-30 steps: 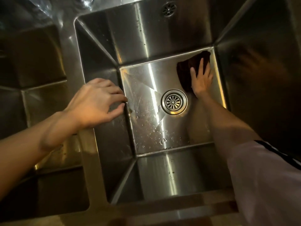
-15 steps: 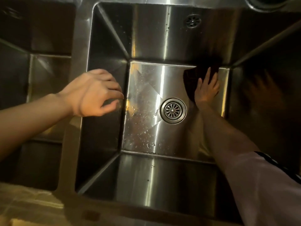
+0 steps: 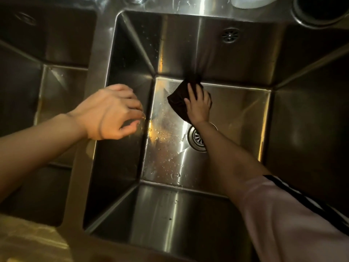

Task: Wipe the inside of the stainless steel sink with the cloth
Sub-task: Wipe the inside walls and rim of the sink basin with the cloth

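Head view, looking down: my right hand [image 3: 198,104] lies palm-down with straight, spread fingers, pressing the dark brown folded cloth [image 3: 178,102] flat onto the floor of the deep rectangular stainless steel sink [image 3: 236,114]. Hand and cloth sit at the far edge of the floor, close to the fold where the back wall begins, and left of the floor's middle. One corner of the cloth sticks out to the left of my fingers; the far part of it merges with a dark reflection on the back wall, so I cannot tell where its edge ends there. My right forearm crosses over the round slotted metal drain strainer [image 3: 197,139], hiding about half of it, and a pale pink sleeve with a dark stripe [image 3: 283,214] covers the upper arm.

My left hand [image 3: 111,112] holds nothing; its fingers hang loosely curled above the sink's left wall, near the steel divider [image 3: 90,103] between this basin and a second steel basin [image 3: 56,87] on the left. I cannot tell if the fingertips touch the metal.

Water droplets and streaks [image 3: 166,148] speckle the floor left of the drain. A small round overflow grille [image 3: 230,35] sits high on the back wall. On the far ledge I see part of a white object [image 3: 251,1] and a dark round container [image 3: 321,10].
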A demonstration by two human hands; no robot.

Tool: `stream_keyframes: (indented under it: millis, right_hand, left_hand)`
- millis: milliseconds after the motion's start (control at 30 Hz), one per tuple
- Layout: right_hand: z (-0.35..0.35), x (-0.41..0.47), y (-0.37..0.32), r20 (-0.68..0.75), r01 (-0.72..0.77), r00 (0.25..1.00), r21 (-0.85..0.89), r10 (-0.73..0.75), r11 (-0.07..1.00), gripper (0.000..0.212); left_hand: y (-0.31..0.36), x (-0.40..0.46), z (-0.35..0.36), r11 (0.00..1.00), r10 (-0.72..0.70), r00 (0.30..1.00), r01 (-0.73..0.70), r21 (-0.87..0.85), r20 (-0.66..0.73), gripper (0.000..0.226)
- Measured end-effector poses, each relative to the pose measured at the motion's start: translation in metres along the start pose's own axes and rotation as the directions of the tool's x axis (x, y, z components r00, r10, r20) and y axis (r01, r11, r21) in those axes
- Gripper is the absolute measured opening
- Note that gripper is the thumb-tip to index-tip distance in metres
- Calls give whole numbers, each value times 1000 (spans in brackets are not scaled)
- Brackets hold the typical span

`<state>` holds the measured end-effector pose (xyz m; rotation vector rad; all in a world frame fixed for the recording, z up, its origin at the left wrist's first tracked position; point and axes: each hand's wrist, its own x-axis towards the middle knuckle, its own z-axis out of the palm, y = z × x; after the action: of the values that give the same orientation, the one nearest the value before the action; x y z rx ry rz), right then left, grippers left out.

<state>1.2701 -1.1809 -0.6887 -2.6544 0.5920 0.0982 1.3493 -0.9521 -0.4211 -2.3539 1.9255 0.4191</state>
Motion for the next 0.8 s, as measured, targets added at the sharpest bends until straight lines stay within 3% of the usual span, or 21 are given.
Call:
stream_keyframes:
  millis: [233,433,600,800]
  right_hand:
    - [8,15,-45,117,138,983,16,-139,990,55]
    - [21,-16,-46,105,257,960,30,-258,966,56]
    - [27,-79,-34,126,298,945,53,-302,953,55]
    - [14,-75,-35,252,318,912,59,-322,946,60]
  left_hand:
    - [1,0,-1,1000,24,998,-25,-14,-59,39]
    - [3,-1,-5,999,30,998,-31,-17,-56,38]
    - [9,-2,-10,999,-31,995,32,5,-94,42]
    - [48,-20,-18,994,-104,972,109,12,-209,41]
